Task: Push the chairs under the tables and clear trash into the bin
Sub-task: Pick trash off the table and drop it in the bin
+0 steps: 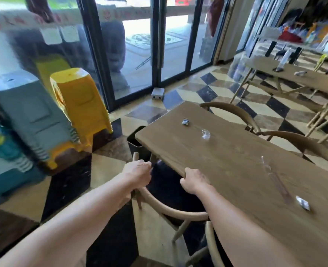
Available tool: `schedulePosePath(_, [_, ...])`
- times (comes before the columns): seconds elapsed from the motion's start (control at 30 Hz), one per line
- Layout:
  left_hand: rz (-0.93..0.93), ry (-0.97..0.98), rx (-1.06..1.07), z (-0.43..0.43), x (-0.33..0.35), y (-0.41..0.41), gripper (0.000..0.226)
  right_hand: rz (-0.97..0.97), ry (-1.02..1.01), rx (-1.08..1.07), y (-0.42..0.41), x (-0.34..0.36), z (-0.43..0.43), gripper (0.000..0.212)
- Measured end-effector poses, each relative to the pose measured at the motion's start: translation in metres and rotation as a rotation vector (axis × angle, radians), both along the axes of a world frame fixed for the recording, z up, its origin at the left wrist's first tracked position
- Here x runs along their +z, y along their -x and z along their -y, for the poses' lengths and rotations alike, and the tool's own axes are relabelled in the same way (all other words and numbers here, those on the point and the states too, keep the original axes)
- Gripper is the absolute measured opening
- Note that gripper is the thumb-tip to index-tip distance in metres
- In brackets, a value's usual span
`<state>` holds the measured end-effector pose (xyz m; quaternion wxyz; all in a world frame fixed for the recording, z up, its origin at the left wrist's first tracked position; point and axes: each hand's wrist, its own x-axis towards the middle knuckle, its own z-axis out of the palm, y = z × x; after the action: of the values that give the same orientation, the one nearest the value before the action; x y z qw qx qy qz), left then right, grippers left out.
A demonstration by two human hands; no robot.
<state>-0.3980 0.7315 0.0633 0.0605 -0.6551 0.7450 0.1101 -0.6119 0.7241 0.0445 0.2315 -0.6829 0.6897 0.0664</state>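
Matt wooden table (226,160), wooden chair (170,209), glossy tiled floor (259,105)

A floor (195,89) of cube-patterned tiles in cream, brown and black fills the middle of the frame, bright with daylight from the dark-framed glass doors (136,45) across the top centre. At the left edge stand stacks of plastic stools, one yellow (80,101), one grey (32,116) and one teal (7,168), blurred toward the corner. In the upper right a cluttered counter (301,39) holds colourful items too blurred to tell apart, and a small metal box (158,94) sits on the floor at the foot of the doors.
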Motion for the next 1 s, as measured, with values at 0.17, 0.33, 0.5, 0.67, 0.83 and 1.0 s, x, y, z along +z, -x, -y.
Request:
schedulePosePath(0.17, [0.053, 0.052, 0.04, 0.013, -0.006, -0.063, 0.021, -0.024, -0.019, 0.055, -0.045, -0.004, 0.006, 0.022])
schedulePosePath(0.33, [0.022, 0.067, 0.015, 0.048, -0.007, -0.07, 0.018, -0.065, 0.011, -0.024, -0.037, 0.009, 0.039, 0.018])
schedulePosePath(0.5, [0.057, -0.017, -0.077, 0.098, -0.014, -0.041, 0.005, -0.054, 0.018, -0.139, -0.009, 0.002, 0.069, 0.011])
schedulePosePath(0.67, [0.104, -0.063, -0.226, 0.165, -0.023, 0.007, 0.012, -0.015, -0.036, -0.281, 0.031, -0.023, 0.116, 0.01])
schedulePosePath(0.83, [0.176, -0.101, -0.34, 0.246, -0.027, 0.063, 0.004, 0.087, -0.067, -0.395, 0.065, -0.037, 0.187, 0.014])
schedulePosePath(1.0, [0.141, -0.127, -0.419, 0.312, -0.047, 0.12, 0.002, 0.13, -0.061, -0.455, 0.102, -0.058, 0.246, 0.022])
